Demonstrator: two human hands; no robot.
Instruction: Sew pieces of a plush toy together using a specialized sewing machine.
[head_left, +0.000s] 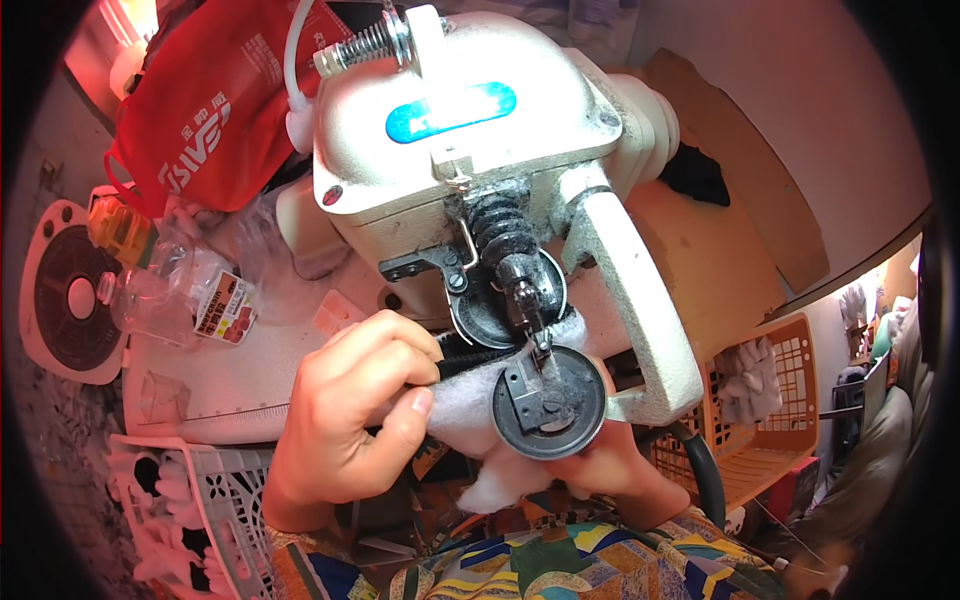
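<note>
A piece of white fluffy fabric (463, 408) with a dark strip along its upper edge runs into a cream sewing machine (470, 80), between two black feed discs. The front disc (549, 402) lies nearest me; part of the rear disc (490, 318) shows behind the needle linkage. My left hand (360, 405) is left of the discs, fingers curled and thumb bent in, closed on the fabric's left edge. My right hand (612, 466) is behind and below the front disc, against the fabric; the disc and fabric hide most of its fingers. A loose fluffy end hangs between the hands.
A curved machine arm (640, 300) stands just right of the discs. White basket (225, 500) at lower left and orange basket (745, 440) at right hold fluffy pieces. Left on the table are a clear bottle (165, 295), a round-fronted box (80, 290) and a red bag (225, 100).
</note>
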